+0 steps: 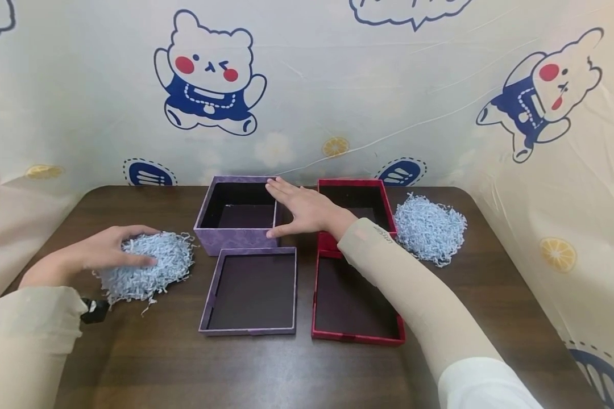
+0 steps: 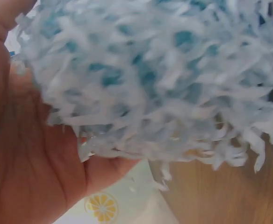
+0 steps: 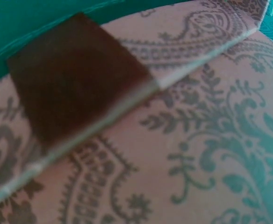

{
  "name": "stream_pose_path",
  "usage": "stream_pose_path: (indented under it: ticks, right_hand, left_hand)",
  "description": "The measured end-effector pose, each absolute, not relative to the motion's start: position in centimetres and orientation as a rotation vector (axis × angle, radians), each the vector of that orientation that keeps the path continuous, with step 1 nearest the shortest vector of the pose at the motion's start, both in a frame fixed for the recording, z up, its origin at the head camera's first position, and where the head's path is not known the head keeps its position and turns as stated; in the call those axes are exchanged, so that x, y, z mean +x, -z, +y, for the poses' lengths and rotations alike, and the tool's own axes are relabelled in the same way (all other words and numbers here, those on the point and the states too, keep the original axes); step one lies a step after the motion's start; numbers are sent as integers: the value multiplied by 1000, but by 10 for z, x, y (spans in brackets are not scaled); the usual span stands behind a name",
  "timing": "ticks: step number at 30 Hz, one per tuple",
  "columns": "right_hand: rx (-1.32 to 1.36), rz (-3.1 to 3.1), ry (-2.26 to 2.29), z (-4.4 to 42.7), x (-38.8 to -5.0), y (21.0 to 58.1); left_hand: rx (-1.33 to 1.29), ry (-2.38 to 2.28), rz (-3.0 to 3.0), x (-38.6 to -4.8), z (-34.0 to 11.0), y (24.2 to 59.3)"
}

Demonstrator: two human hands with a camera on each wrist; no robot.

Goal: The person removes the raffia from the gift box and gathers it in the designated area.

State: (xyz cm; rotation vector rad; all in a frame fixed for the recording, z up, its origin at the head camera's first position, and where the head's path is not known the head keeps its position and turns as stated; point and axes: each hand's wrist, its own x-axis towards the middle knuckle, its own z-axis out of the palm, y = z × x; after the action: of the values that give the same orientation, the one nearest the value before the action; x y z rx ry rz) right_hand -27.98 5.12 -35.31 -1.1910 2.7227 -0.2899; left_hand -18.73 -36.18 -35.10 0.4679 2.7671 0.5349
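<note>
My left hand [image 1: 115,248] grips the left side of a fluffy pile of pale blue shredded paper [image 1: 171,258]. In the left wrist view, the shredded paper [image 2: 160,79] lies against the palm, between thumb and fingers. My right hand [image 1: 307,207] is spread with straight fingers at the right rim of an open purple box [image 1: 235,238]; the thumb is near its front corner. A patterned box surface [image 3: 174,140] fills the right wrist view, where no hand shows. The purple lid [image 1: 256,289] lies inside-up in front of its box.
Right of the purple box stands an open red box [image 1: 355,183], partly hidden by my right arm. Its red lid [image 1: 358,301] lies in front, inside-up. More blue shredded paper [image 1: 432,230] sits at the right on the brown table [image 1: 256,375]. A printed curtain [image 1: 307,113] hangs behind.
</note>
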Motion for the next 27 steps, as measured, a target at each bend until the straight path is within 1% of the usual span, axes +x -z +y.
stream_pose_path:
  ticks: [20,27]
  right_hand:
    - [-1201,2703,297,51,-279,351]
    - [-1178,2662,373,50,-279,348]
  left_hand:
    - [477,-561,2751,-179,-366,332]
    - [471,-540,2792,-178,-366,320]
